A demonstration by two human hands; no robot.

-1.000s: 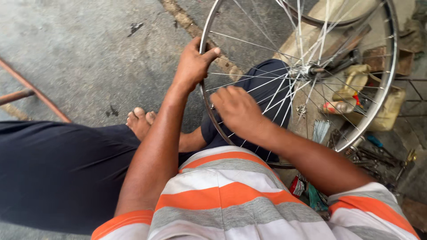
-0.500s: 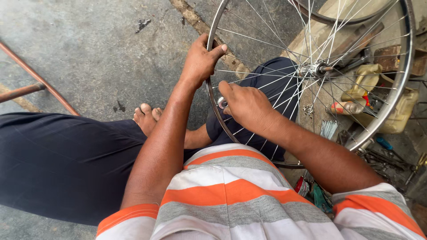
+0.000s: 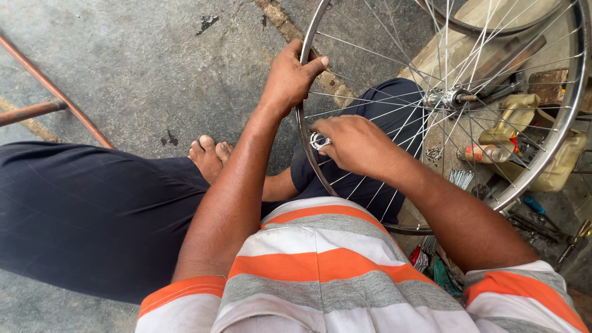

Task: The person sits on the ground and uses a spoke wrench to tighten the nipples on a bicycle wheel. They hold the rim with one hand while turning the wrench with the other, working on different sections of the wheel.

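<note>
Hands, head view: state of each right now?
Left hand: closed around the wheel rim.
Right hand: fingers pinched on a small round metal tool at the rim.

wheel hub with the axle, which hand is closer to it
Right. The right hand is among the spokes, a short way left of the hub; the left hand grips the rim farther out.
</note>
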